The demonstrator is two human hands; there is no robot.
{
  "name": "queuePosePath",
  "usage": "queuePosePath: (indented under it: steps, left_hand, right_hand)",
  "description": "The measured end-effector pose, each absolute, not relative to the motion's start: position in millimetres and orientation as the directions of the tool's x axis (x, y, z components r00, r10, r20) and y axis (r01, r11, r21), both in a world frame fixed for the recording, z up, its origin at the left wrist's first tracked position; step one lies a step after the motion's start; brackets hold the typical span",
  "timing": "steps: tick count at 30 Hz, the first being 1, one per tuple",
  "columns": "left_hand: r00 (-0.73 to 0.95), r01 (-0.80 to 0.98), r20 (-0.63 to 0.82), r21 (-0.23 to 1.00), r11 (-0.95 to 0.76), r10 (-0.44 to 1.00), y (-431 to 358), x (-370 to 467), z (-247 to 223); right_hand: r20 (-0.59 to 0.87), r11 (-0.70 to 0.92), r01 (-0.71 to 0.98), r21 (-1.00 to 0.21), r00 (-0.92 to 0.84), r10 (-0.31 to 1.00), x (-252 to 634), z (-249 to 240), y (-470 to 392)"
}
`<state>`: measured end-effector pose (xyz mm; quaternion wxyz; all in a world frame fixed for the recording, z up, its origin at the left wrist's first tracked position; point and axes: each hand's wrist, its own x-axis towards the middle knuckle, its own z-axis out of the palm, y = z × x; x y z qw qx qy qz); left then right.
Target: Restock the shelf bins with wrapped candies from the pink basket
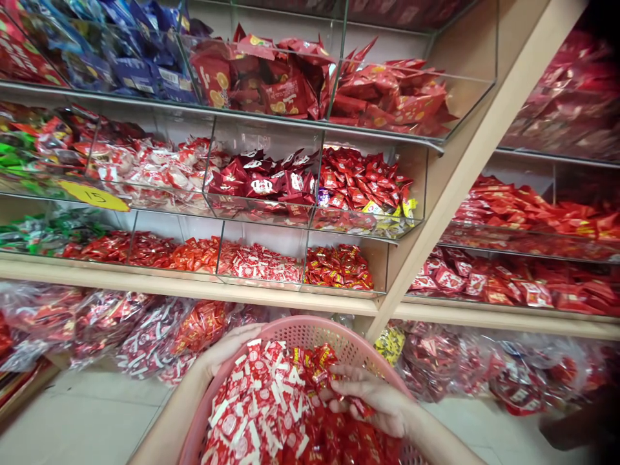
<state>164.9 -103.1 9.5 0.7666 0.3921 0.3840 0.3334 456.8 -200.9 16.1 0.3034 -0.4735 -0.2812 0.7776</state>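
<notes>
A pink perforated plastic basket (310, 326) is in front of me at the bottom of the view, filled with small wrapped candies. Red-and-white wrapped candies (256, 403) lie on its left side, plain red ones (339, 442) on the right. My left hand (232, 349) grips the basket's left rim, its fingertips partly out of sight. Inside the basket, over the right part of the heap, my right hand (372, 397) has its fingers curled around a few red wrapped candies; a red wrapper shows beneath the palm.
Beyond the basket rises a wooden shelf (334, 296) with clear acrylic bins (261, 210) of wrapped sweets. A yellow tag (94, 195) reading 15 hangs at left. Plastic bags of candy (155, 336) sit under the shelf on the tiled floor (97, 413). A slanting wooden post (465, 181) divides the shelving.
</notes>
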Motion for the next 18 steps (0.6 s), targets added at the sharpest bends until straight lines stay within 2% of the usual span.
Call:
queuePosePath:
  steps: [4,6,8,11,13,15,18]
  left_hand:
    - [0.462,-0.212,-0.326,0.862,0.46,0.824,-104,166,10]
    - [0.447,-0.204,-0.334,0.865,0.458,0.83,-105,167,11]
    - [0.435,-0.199,-0.341,0.866,0.458,0.833,-105,167,11]
    - [0.441,-0.2,-0.336,0.867,0.456,0.832,-106,166,11]
    - [0.457,-0.202,-0.327,0.867,0.455,0.827,-106,165,11]
    - [0.468,-0.202,-0.325,0.866,0.458,0.822,-106,163,10]
    - [0.481,-0.208,-0.324,0.861,0.465,0.815,-106,162,10]
  right_hand:
    - [-0.517,-0.562,-0.012,-0.827,-0.377,0.769,460,14,-196]
    - [-0.452,-0.427,0.149,-0.892,-0.325,0.831,459,11,-189]
    - [-0.344,-0.242,0.348,-0.906,-0.269,0.9,457,8,-178]
    - [-0.154,0.037,0.622,-0.782,-0.25,0.956,454,1,-160]
    - [-0.121,0.127,0.743,-0.657,-0.27,0.955,453,-4,-152]
    - [-0.168,0.128,0.814,-0.566,-0.266,0.949,453,-8,-150]
    - [-0.216,0.062,0.854,-0.517,-0.2,0.956,456,-10,-155]
